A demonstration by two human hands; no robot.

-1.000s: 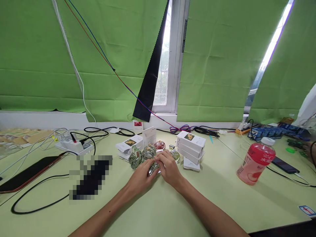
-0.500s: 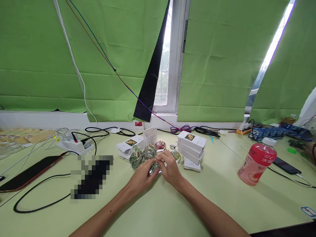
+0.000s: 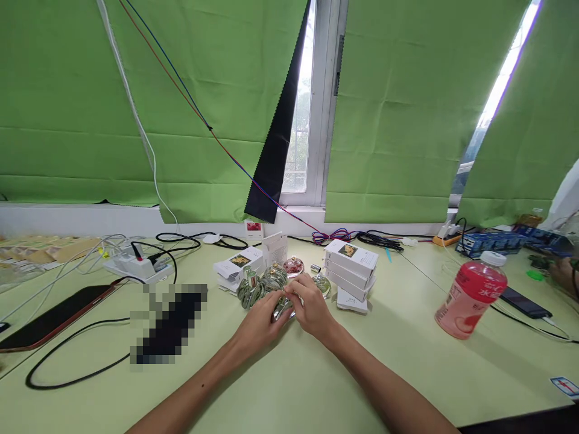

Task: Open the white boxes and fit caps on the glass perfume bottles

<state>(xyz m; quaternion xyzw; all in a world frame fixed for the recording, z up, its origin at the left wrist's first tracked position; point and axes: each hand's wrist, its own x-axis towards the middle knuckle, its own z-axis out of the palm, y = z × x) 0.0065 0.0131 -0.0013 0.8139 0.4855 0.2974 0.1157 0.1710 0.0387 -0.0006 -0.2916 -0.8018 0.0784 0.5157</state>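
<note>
Head view: shiny object (image 3: 282, 307) lies in left hand (image 3: 259, 317), beside right hand (image 3: 313, 307).

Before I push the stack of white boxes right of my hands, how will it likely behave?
The stack of white boxes would probably shift apart: its edges are staggered and no band shows. The boxes look like smooth card, so they may slide easily and could dent if squeezed.
</note>
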